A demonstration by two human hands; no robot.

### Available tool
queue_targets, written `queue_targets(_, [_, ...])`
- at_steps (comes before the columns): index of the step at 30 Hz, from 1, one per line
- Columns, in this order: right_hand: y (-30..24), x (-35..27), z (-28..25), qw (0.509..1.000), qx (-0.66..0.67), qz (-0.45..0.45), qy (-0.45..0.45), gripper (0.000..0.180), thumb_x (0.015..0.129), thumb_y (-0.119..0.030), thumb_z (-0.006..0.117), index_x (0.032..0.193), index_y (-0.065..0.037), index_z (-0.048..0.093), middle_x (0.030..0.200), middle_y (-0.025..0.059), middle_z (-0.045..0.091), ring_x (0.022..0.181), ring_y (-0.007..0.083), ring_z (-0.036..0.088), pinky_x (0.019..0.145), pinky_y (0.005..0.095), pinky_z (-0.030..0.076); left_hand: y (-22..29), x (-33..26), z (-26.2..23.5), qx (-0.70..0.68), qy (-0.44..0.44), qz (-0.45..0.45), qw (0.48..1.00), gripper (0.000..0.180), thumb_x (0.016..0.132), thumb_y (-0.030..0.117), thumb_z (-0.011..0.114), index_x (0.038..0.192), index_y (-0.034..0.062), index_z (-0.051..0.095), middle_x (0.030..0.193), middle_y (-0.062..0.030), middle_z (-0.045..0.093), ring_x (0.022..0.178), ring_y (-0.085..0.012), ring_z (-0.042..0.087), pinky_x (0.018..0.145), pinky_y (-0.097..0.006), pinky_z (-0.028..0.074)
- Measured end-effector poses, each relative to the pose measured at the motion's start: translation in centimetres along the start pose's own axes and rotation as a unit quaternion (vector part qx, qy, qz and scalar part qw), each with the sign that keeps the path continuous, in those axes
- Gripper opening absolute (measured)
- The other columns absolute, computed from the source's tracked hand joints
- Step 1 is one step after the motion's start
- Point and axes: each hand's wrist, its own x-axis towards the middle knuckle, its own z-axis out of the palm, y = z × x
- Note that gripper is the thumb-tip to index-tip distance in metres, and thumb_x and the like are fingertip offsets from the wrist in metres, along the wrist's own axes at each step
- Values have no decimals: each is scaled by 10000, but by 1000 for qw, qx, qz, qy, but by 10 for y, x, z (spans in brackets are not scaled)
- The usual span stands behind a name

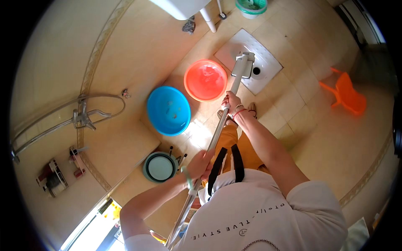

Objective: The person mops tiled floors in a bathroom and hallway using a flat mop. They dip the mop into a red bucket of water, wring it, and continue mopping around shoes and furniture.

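Left hand and right hand clench a silvery pole; beige tiles stretch beyond a straight-edged white squat pan.

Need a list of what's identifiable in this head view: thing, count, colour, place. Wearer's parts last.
mop: 1, silver-grey pole, slanting through the centre, head over the squat toilet
squat toilet: 1, white, upper centre floor
red basin: 1, red-orange, left of the mop head
blue basin: 1, blue, left of centre
small basin: 1, grey-green, dark inner ring, below the blue one
bin: 1, white, green liner, top edge
sink-like fixture: 1, white, top edge, cut off
chair: 1, orange, right
shower mixer: 1, silver, left wall
wall racks: 2, lower left, contents unclear
sandals: 2, dark, below the squat toilet
right hand: 1, upper pole
left hand: 1, lower pole
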Motion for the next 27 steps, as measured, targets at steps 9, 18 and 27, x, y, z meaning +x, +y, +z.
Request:
queue_targets(9, [-33, -21, -10, 1000, 13, -12, 6, 180, 762, -137, 520, 636, -88, 401, 522, 7, 386, 379, 105, 368, 369, 256, 349, 62, 110, 34, 72, 24, 46, 996, 599, 813, 496, 534, 1120, 4, 383, 598, -51, 422, 361, -98, 378, 303, -254, 325])
queue_targets(18, [-57, -47, -22, 998, 56, 2, 16, 185, 764, -143, 517, 639, -86, 393, 511, 10, 374, 372, 108, 358, 364, 283, 341, 92, 117, 76, 132, 46, 88, 986, 609, 811, 536, 504, 1139, 40, 373, 664, -60, 464, 432, -92, 418, 358, -233, 378])
queue_targets(27, [-76, -28, -41, 996, -33, -74, 46, 222, 754, -177, 522, 583, -83, 417, 466, 55, 410, 371, 160, 415, 372, 308, 387, 75, 110, 87, 241, 31, 49, 969, 429, 861, 456, 464, 829, 29, 440, 522, 19, 341, 358, -74, 328, 328, -240, 335])
